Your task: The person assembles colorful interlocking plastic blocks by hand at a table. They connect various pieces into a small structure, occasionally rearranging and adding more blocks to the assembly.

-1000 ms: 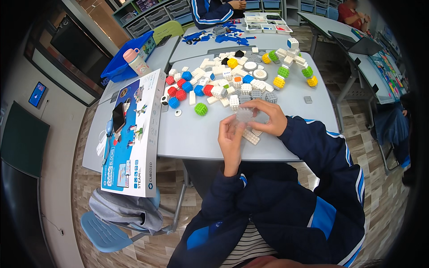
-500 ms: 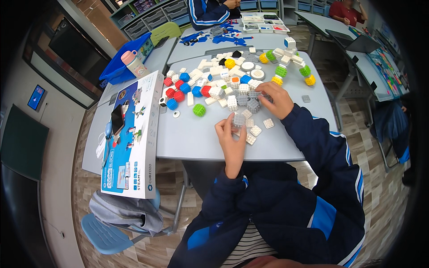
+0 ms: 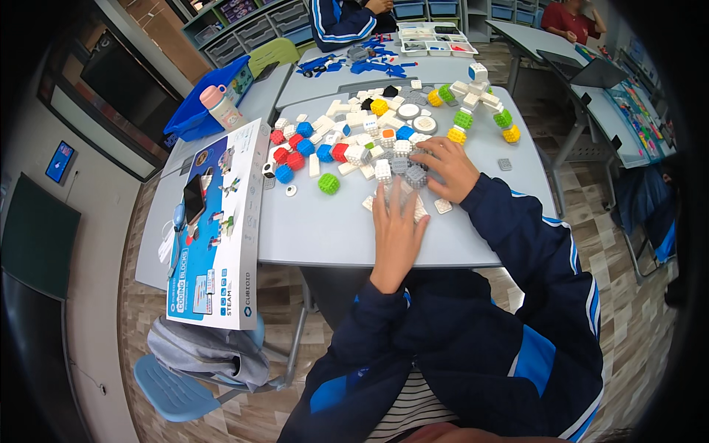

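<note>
My left hand [image 3: 396,235] lies with its fingers stretched out over small white square tiles [image 3: 421,210] near the table's front edge. It covers part of them. My right hand [image 3: 452,171] has its fingers spread over grey studded cubes [image 3: 416,176] at the near right of a loose pile, and its fingertips seem to touch them. A white studded cube [image 3: 382,171] stands just beyond my left fingertips. One white tile [image 3: 443,206] rests apart, between my two hands. Whatever is under my fingers is hidden.
Red, blue and white blocks fill the pile, with a green block [image 3: 329,184] at its near side. A built block figure [image 3: 476,96] stands at the far right. On the left lie a large box [image 3: 221,236] and a phone [image 3: 194,198]. Another person [image 3: 343,22] sits opposite.
My left hand held a clear-looking block between thumb and fingers; now its fingers are stretched out further forward and that block no longer shows. My right hand has shifted slightly left over the grey cubes.
</note>
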A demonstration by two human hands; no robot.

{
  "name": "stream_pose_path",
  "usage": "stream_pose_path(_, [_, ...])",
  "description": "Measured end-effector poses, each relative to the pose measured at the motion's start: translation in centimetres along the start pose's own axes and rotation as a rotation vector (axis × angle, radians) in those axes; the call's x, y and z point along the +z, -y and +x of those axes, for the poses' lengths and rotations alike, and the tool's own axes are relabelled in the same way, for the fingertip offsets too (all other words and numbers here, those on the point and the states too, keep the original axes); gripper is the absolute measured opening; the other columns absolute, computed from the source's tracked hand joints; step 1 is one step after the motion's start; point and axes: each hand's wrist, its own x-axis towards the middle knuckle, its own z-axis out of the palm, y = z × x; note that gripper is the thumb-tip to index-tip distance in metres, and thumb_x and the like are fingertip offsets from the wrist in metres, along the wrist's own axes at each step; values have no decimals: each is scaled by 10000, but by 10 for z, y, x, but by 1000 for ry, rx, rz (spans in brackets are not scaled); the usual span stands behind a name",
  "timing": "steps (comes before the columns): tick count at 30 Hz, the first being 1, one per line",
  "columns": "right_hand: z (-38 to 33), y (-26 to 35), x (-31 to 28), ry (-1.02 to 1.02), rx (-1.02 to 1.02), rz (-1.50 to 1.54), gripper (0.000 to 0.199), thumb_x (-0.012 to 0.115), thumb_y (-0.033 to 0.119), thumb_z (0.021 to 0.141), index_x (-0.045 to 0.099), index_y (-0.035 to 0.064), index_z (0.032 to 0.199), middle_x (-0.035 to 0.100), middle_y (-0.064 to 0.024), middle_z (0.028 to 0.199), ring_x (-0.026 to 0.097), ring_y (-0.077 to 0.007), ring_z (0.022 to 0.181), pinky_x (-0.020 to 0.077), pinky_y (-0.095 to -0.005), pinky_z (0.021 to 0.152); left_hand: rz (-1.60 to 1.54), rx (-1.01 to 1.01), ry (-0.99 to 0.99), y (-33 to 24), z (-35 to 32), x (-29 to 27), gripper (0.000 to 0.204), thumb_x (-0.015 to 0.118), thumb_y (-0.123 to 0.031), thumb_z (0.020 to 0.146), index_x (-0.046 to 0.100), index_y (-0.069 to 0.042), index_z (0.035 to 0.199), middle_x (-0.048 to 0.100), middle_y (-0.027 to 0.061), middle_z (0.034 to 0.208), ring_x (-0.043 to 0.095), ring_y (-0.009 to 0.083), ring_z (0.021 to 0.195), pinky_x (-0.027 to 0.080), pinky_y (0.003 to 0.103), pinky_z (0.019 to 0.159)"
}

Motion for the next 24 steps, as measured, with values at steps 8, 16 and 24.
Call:
stream_pose_path(8, [-3,-6,8,-6,-17,38,482,681,25,765,647,93,1241,563,-145,1355,485,-360,1301,395,-479,1093,135,49,-60,66,34,-26,417,592,-70,936,572,-16,1349,446,217,1490,359,447,1417,319,563,1150])
stream_pose_path(16, [3,6,-2,-101,-86,148,341,678,8,793,659,67,1129,590,-129,1263,520,-349,1247,428,-460,1054,414,229,169,149,107,-55,467,694,-50,837,612,-70,1297,610,115,1336,490,352,1328,394,442,1089])
stream_pose_path(24, [7,18,-11,-222,-138,159,287,702,7,794,668,70,1072,609,-90,1172,563,-307,1172,454,-436,974,61,166,-134,147,107,-56,410,705,10,826,601,-15,1222,640,142,1243,577,313,1214,445,424,1011])
